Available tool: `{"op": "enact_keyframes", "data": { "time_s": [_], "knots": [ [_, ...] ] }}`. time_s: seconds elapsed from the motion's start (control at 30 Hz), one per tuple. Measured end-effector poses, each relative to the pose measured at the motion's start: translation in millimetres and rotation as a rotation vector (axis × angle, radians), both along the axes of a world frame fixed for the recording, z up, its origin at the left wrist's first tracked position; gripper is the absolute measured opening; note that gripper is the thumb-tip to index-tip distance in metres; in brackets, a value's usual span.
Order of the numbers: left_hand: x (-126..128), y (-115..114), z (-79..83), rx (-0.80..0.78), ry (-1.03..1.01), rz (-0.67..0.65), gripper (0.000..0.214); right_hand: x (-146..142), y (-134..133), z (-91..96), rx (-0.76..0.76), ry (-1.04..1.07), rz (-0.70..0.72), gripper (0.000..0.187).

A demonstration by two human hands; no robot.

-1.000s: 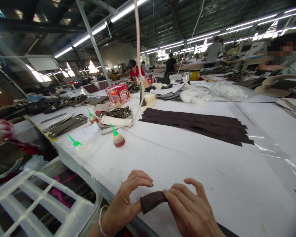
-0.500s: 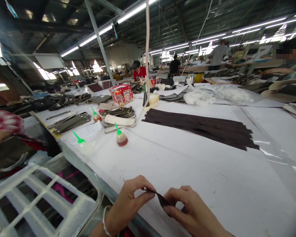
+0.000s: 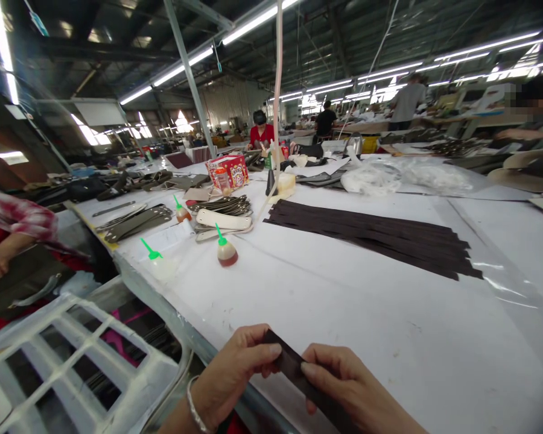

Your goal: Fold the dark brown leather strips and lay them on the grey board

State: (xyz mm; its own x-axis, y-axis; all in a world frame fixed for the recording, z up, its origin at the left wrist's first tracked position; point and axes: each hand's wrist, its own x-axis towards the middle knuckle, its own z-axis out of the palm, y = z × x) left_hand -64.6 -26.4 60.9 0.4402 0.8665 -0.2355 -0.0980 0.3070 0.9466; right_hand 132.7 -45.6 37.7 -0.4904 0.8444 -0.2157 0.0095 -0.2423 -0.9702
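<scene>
A dark brown strip (image 3: 294,369) is stretched between my hands above the front edge of the white table (image 3: 344,313). My left hand (image 3: 247,355) pinches its far end, thumb on top. A little farther down the strip, my right hand (image 3: 339,380) grips it between thumb and fingers. The strip's near part runs down past my right hand, partly hidden by it. Beyond my hands, a flat bundle of similar dark brown strips (image 3: 371,235) lies on the table.
Green-tipped squeeze bottles (image 3: 227,253) stand left of centre, near pale and dark strap pieces (image 3: 224,220). A red patterned box (image 3: 228,172) and clear plastic bags (image 3: 375,178) sit farther back. A white slatted rack (image 3: 85,355) is at lower left, near a co-worker's checked sleeve (image 3: 22,217).
The strip was folded or twisted between my fingertips; now its broad face is turned up and laid out straighter. Both hands have shifted their grip. The view has moved slightly.
</scene>
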Motion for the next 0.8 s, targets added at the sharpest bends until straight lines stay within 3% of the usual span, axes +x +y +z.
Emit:
{"op": "enact_keyframes", "data": {
  "time_s": [0.3, 0.43, 0.57, 0.67, 0.8],
  "knots": [
    [5, -4, -1.9, 0.015, 0.116, -0.014, 0.019, 3, -3, -1.2, 0.098, -0.12, 0.015, 0.048],
    [6, -5, -5.9, 0.021, 0.148, 0.021, 0.02, 7, -6, 1.0, 0.487, -0.329, -0.129, 0.026],
    [6, -5, -6.3, 0.004, 0.191, 0.04, 0.02, 5, -7, 10.2, 0.953, -0.519, -0.21, 0.019],
    [7, -6, -4.5, 0.003, 0.214, 0.039, 0.019, -2, -6, 14.7, 1.146, -0.586, -0.223, 0.015],
    [8, -8, -2.2, 0.003, 0.242, 0.049, 0.018, -10, -3, 9.2, 1.284, -0.625, -0.294, 0.013]
  ]
}}
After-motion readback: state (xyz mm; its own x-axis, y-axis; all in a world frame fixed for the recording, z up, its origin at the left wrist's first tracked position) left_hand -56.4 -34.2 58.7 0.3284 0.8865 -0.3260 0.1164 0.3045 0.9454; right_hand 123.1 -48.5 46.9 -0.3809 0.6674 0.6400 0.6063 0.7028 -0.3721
